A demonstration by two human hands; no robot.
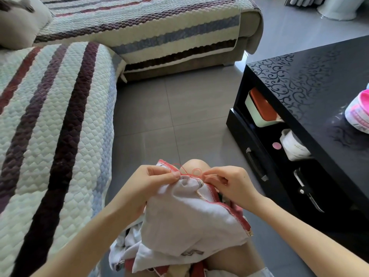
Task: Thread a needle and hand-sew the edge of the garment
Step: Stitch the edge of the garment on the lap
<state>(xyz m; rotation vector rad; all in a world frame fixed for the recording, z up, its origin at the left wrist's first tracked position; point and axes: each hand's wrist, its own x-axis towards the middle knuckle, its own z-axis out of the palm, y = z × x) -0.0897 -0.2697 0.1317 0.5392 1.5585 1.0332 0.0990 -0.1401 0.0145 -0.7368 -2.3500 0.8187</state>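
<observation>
A pale lilac-white garment (189, 222) with a red stitched edge (229, 208) lies over my lap and knee. My left hand (153, 182) grips the garment's upper edge, thumb pressed on the cloth. My right hand (229, 182) pinches something thin at the red edge; the needle itself is too small to make out. Red thread (189, 170) loops in the air between the two hands, just above the fabric.
A striped quilted sofa (50, 126) runs along my left and across the back. A glossy black coffee table (319, 100) stands to my right, with boxes on its lower shelf and a pink-and-white object (359, 114) on top. Grey tiled floor (179, 116) lies between them.
</observation>
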